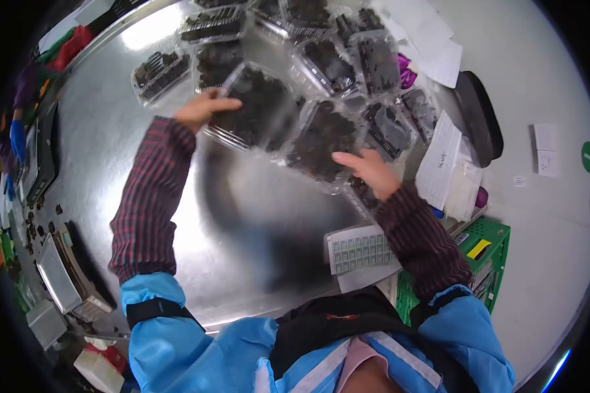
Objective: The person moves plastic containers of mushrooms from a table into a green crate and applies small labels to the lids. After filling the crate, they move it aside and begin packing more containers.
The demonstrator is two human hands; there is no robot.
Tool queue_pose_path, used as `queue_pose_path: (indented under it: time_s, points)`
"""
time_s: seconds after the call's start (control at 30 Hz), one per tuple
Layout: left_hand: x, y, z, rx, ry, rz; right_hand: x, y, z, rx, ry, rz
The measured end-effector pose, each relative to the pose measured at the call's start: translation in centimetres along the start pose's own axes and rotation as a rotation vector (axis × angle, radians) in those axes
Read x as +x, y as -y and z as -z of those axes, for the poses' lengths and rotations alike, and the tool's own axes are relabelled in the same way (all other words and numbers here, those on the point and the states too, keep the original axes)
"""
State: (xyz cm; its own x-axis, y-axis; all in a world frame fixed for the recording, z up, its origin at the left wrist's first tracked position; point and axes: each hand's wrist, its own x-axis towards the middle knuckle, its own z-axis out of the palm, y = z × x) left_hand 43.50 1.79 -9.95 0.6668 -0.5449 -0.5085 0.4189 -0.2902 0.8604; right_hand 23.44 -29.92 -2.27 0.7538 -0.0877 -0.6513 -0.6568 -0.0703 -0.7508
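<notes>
My left hand (206, 110) grips the left edge of a clear plastic box (259, 108) of dark pieces, its thumb on the lid and its other fingers mostly hidden. To the right of that box, my right hand (372, 169) holds the lower right side of a second clear box (324, 141) with similar dark contents, thumb on top. The two boxes are side by side and tilted, above the steel table (242, 262). Several more filled clear boxes (328, 62) lie behind and beside them.
A sheet of printed labels (360, 251) lies near the front edge, right of centre. Papers (441, 157) and a black tray (478, 118) are at the right, above a green crate (495, 252). A scale (39, 154) and a blue-gloved hand of another person (17, 139) show far left.
</notes>
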Motion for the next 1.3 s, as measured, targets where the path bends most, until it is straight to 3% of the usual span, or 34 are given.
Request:
queue_pose_path:
  time_s: [0.07,0.1,0.13,0.23,0.33,0.4,0.53,0.6,0.67,0.7,0.73,0.8,0.87,0.9,0.93,1.0,1.07,1.17,1.23,1.3]
  points:
    - [1.4,-1.0,-2.1,-0.123,0.067,0.089,2.5,-1.1,-0.6,0.143,0.079,0.114]
    - [3.9,1.5,-1.5,-0.115,0.049,0.010,5.1,-3.6,-0.3,0.164,-0.022,0.172]
    - [2.4,-0.7,-2.6,-0.188,0.223,-0.035,4.9,-3.4,-0.2,0.232,0.005,0.137]
    - [0.8,1.0,-2.7,-0.144,0.155,-0.136,4.6,-3.8,-0.3,0.303,0.051,0.226]
    - [-3.9,3.5,-3.2,-0.337,0.117,-0.083,4.3,-4.4,-0.6,0.504,0.105,0.184]
    - [-7.1,5.7,-3.0,-0.452,0.183,0.051,3.3,-4.4,-1.0,0.622,0.244,-0.005]
    - [-14.4,9.7,-5.5,-0.554,-0.057,-0.055,0.8,-5.8,-3.4,0.630,0.397,0.089]
    - [-18.7,10.9,-6.5,-0.610,-0.169,0.044,-1.2,-6.4,-3.9,0.742,0.507,-0.023]
    - [-20.7,18.0,-4.1,-0.716,-0.153,-0.045,-3.5,-6.8,-3.8,0.743,0.443,-0.133]
    - [-22.9,12.4,-7.8,-0.766,-0.064,-0.106,-5.0,-7.1,-3.4,0.746,0.397,-0.120]
    - [-21.9,11.7,-7.4,-0.734,0.031,-0.143,-5.0,-7.0,-2.9,0.739,0.336,-0.092]
    - [-22.4,6.3,-11.8,-0.749,0.173,-0.201,-9.3,-6.5,0.3,0.863,0.417,0.171]
    - [-22.1,4.2,-14.6,-0.712,0.227,-0.202,-14.2,-7.0,3.9,0.838,0.280,0.294]
    - [-22.0,2.0,-16.2,-0.689,0.384,-0.170,-16.6,-7.1,5.4,0.789,0.213,0.381]
    - [-22.0,0.6,-18.7,-0.684,0.336,-0.143,-19.4,-7.9,7.1,0.817,0.154,0.392]
    - [-19.2,-0.4,-21.8,-0.660,0.584,-0.139,-24.0,-11.5,11.3,0.795,0.030,0.354]
    - [-18.4,-4.0,-29.7,-0.568,0.667,-0.025,-30.1,-15.2,15.0,0.808,-0.095,0.372]
    - [-20.0,-9.0,-44.7,-0.344,0.624,0.025,-40.1,-21.3,20.2,0.926,-0.227,0.560]
    - [-19.5,-10.4,-53.3,-0.263,0.712,0.091,-45.6,-24.8,22.7,1.098,-0.560,0.519]
    - [-19.2,-10.9,-61.2,-0.154,0.794,0.146,-51.3,-29.8,25.7,1.089,-0.663,0.457]
